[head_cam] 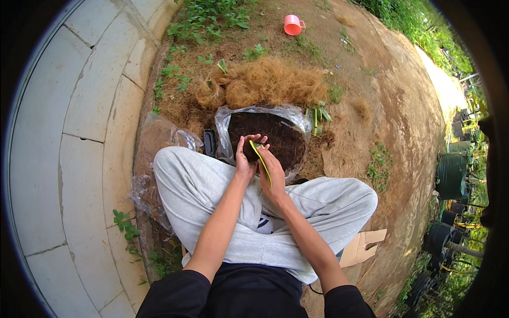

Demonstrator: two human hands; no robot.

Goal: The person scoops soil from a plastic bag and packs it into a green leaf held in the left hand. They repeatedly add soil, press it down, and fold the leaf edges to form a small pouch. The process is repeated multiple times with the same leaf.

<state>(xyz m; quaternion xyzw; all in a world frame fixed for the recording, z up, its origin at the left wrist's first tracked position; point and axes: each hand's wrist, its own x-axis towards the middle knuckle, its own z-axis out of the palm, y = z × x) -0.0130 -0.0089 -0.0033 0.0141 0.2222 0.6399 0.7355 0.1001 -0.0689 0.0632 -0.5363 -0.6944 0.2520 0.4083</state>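
My right hand (274, 173) is shut on a piece of snake plant leaf (262, 163) with a yellow edge, held at a slant. Right beside it, my left hand (245, 167) is cupped with curled fingers, close to the leaf's upper end. Whether it grips any of the dark matter by its palm is not clear. Both hands are over the near side of an open clear plastic bag (223, 123) full of dark soil (270, 122). More snake plant leaf pieces (317, 119) lie on the ground right of the bag.
A heap of brown coir fibre (274, 81) lies beyond the bag. A black plastic tray (210, 142) and another clear bag with fibre (153, 139) are at left. Farther off lies a pink mug (293, 26). Paving slabs (83, 131) run along the left; cardboard (360, 248) sits by my right leg.
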